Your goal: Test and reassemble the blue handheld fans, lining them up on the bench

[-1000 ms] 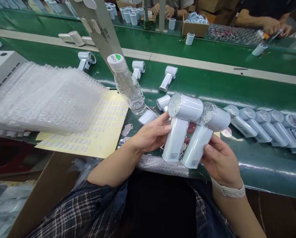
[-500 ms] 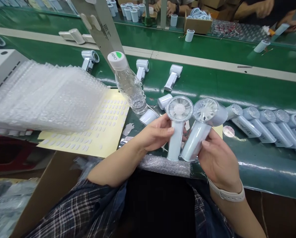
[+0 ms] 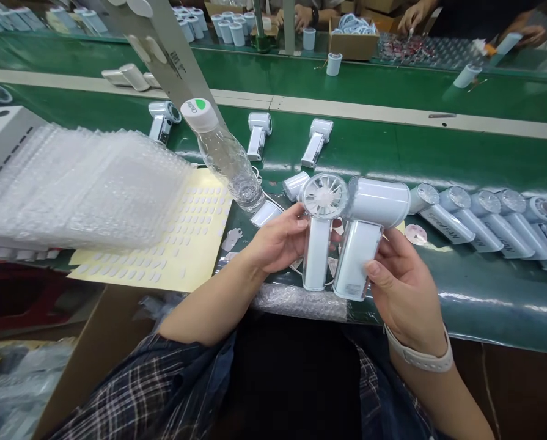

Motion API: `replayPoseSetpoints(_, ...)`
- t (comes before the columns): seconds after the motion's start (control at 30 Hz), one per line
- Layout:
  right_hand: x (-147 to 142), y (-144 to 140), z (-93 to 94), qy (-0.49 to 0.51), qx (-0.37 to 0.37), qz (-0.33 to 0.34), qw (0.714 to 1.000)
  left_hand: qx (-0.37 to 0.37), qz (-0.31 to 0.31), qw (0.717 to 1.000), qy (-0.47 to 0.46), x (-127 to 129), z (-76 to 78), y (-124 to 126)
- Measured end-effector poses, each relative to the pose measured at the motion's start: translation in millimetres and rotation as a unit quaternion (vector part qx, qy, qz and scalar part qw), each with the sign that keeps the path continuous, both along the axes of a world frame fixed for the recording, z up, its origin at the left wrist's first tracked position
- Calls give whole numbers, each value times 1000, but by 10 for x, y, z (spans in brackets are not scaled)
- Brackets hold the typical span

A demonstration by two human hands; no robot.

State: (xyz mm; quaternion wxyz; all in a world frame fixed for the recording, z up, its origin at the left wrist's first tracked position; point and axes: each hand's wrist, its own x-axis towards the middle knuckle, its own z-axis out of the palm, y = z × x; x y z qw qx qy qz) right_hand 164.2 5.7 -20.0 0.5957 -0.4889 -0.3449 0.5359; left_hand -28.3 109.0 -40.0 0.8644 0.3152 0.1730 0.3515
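My left hand (image 3: pixel 280 241) is closed on a pale blue handheld fan (image 3: pixel 318 253), whose round grille faces me. A second handheld fan (image 3: pixel 358 260) is gripped by its handle in my right hand (image 3: pixel 404 278); its barrel-shaped head lies side-on and small print shows low on the handle. The two fans are side by side, their heads close together, and I cannot tell whether they touch. Just behind them a pale blue cylindrical part (image 3: pixel 296 184) lies on the green bench (image 3: pixel 484 305). The fingers behind both handles are partly hidden.
Several fans (image 3: pixel 451 223) lie in a row at right. A plastic bottle (image 3: pixel 227 159) stands left of my hands, near a sticker sheet (image 3: pixel 195 244) and stacked bubble-wrap bags (image 3: pixel 85 183). More fans (image 3: pixel 316 142) lie farther back. Co-workers' hands (image 3: pixel 415 17) are across the bench.
The fan in my right hand has turned, so its head now shows side-on instead of its grille. The left fan stands a little more upright. The view has shifted slightly.
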Motion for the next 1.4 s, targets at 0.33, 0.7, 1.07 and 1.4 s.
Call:
replayPoseSetpoints(0.33,-42,65,-4,95,-23,64,993,107,57,990,68,-14,-89,16)
replayPoseSetpoints(0.7,23,124,-131,88,35,33,995,85,82,990,71,-5,-110,-21)
replayPoseSetpoints(1.07,-14,187,-269,13,70,-35,997,153,95,975,130,-27,-56,-7)
replayPoseSetpoints(1.4,117,103,-106,-202,237,34,950,532,166,809,188,-53,-61,-9)
